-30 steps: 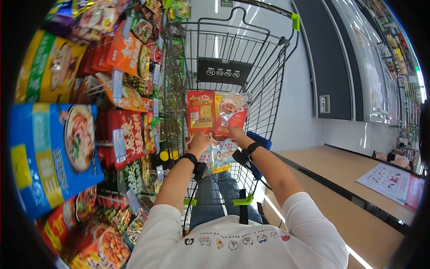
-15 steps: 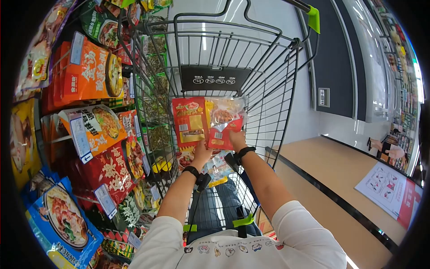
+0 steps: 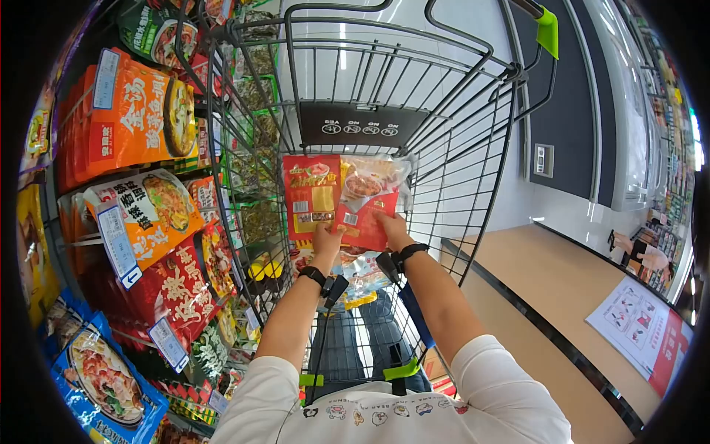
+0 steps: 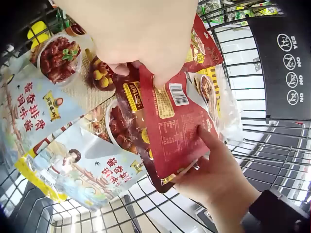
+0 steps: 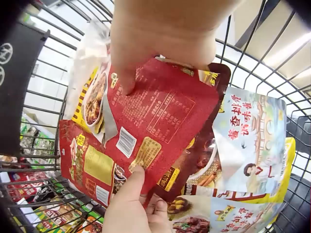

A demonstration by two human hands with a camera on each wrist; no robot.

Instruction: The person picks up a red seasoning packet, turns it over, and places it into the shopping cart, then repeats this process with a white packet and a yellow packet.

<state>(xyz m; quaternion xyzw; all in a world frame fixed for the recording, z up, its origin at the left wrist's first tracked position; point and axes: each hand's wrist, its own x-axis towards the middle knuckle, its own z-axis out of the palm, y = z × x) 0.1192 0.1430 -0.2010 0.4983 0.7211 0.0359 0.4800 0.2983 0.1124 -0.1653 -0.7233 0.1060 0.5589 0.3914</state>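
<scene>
Inside the cart, both hands grip a red seasoning packet (image 3: 364,219), its printed back with a barcode facing up. My left hand (image 3: 325,243) pinches the corner near the barcode, thumb on top, as the right wrist view shows. On the opposite edge, my right hand (image 3: 393,231) has its thumb on the face and fingers underneath. Beside it lies another red packet (image 5: 86,158) with a gold panel. A dark brown packet (image 4: 130,97) shows below the held one. Pale blue rib seasoning packets (image 4: 80,170) lie under these, toward my body.
The wire cart (image 3: 473,177) surrounds the hands, with a black sign panel (image 3: 362,124) at its far end. Hanging food packets (image 3: 140,111) crowd the shelf on the left. To the right runs a wooden counter (image 3: 532,274) bearing a printed notice (image 3: 636,325).
The held red packet has turned slightly and slid over the neighbouring red packet. My left hand has come up to its corner. Cart and shelf appear larger in the head view.
</scene>
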